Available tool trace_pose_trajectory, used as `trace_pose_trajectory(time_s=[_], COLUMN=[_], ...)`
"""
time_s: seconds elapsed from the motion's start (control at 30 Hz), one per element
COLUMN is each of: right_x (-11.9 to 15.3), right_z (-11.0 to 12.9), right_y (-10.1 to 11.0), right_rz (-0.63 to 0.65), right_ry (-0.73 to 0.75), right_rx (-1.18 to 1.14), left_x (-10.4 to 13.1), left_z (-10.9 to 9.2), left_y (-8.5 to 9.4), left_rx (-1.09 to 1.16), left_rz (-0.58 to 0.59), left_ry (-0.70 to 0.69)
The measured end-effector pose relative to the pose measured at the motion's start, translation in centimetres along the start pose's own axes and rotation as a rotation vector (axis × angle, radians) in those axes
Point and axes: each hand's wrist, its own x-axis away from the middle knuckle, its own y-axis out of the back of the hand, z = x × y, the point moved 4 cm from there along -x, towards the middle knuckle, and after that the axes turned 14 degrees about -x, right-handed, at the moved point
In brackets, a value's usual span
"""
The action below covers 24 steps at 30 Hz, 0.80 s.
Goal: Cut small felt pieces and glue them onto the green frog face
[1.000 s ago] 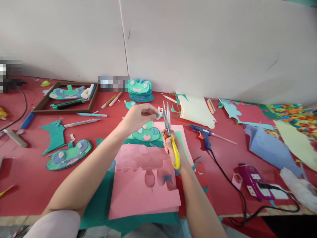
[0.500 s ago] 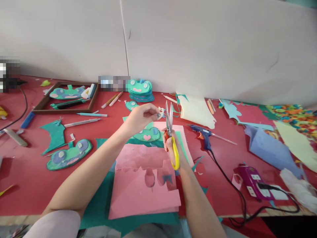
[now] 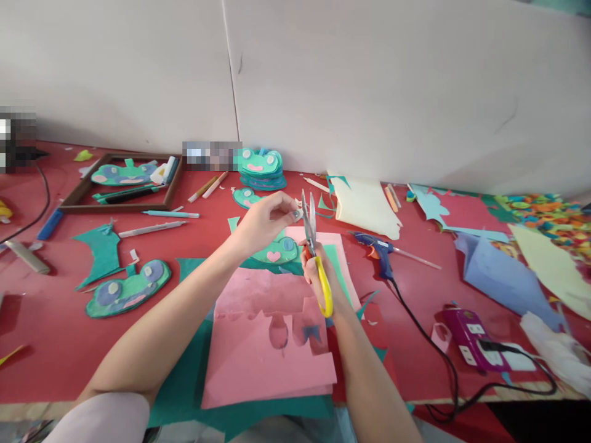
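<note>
Between the fingertips of my left hand (image 3: 273, 216) is a small white cut piece (image 3: 299, 213), mostly hidden by the fingers. My right hand (image 3: 318, 271) grips yellow-and-red-handled scissors (image 3: 310, 218), their blades pointing up and slightly parted, close beside the white piece. Beneath my hands lies a green felt frog face (image 3: 274, 251) with a pink heart on it. Nearer to me, pink felt sheets (image 3: 268, 375) with cut-out holes rest on dark green felt (image 3: 184, 369).
A glue gun (image 3: 381, 249) with a black cord lies right, near a purple power strip (image 3: 471, 335). Stacked frog faces (image 3: 261, 166) stand by the wall. Leftward are a wooden frame (image 3: 122, 206), pens and another frog face (image 3: 129, 289). Felt sheets (image 3: 503, 277) and colourful scraps (image 3: 540, 215) spread right.
The scissors have shifted slightly left toward my left hand, and their blades are a little wider apart. Less of the white piece shows past the fingers.
</note>
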Motion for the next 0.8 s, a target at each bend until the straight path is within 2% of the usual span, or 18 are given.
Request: trace_pose_trajectory(time_s=[0.27,0.53,0.8], right_x=[0.08,0.12,0.13], right_z=[0.48,0.55,0.68], right_y=[-0.14,-0.13,-0.27], right_rz=[0.013,0.027,0.027], right_ry=[0.004,-0.002,-0.005], right_rx=[-0.01,-0.036,-0.042], left_x=[0.04,0.09,0.13], left_z=[0.03,0.06,0.12], left_y=[-0.28,-0.04,-0.21], left_rx=[0.016,0.029,0.053], left_rz=[0.018,-0.053,-0.049], left_ry=[-0.004,0.065,0.075])
